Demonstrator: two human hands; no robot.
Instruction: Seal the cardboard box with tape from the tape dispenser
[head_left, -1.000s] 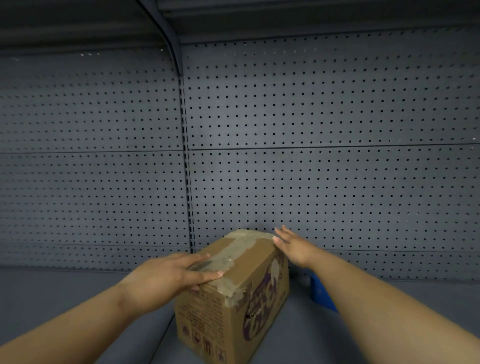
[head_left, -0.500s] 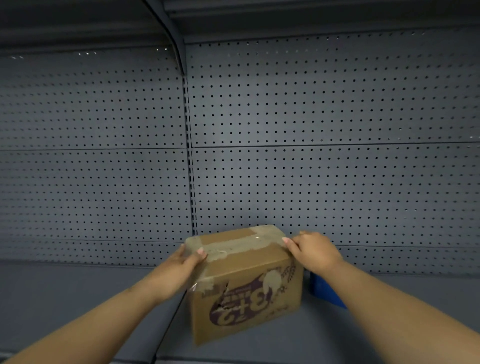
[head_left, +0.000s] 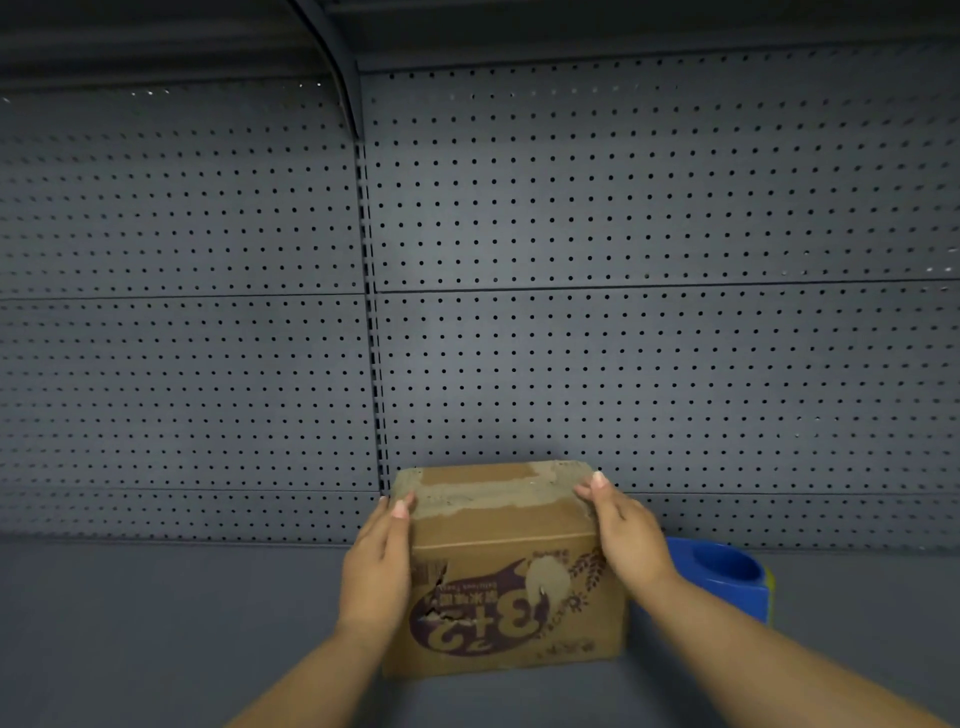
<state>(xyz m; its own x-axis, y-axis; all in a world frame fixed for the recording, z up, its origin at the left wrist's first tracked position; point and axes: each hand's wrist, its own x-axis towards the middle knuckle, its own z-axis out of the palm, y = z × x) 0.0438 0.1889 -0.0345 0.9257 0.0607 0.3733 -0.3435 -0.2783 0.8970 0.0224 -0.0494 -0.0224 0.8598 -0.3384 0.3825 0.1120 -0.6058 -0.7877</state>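
Note:
A brown cardboard box (head_left: 498, 551) with a purple upside-down print stands on the grey shelf, its long printed side facing me. A strip of clear tape runs across its closed top. My left hand (head_left: 379, 566) presses flat on the box's left end and my right hand (head_left: 621, 530) grips its right end, fingertips on the top corners. A blue tape dispenser (head_left: 719, 574) stands on the shelf just right of the box, behind my right wrist and partly hidden by it.
A grey perforated back panel (head_left: 623, 338) rises right behind the box, with a slotted upright (head_left: 371, 312) at its middle. The grey shelf (head_left: 156, 623) extends to the left and right of the box.
The box has been turned from corner-on until its long printed side faces me squarely. Both hands moved from its top to its two ends. The blue dispenser shows more.

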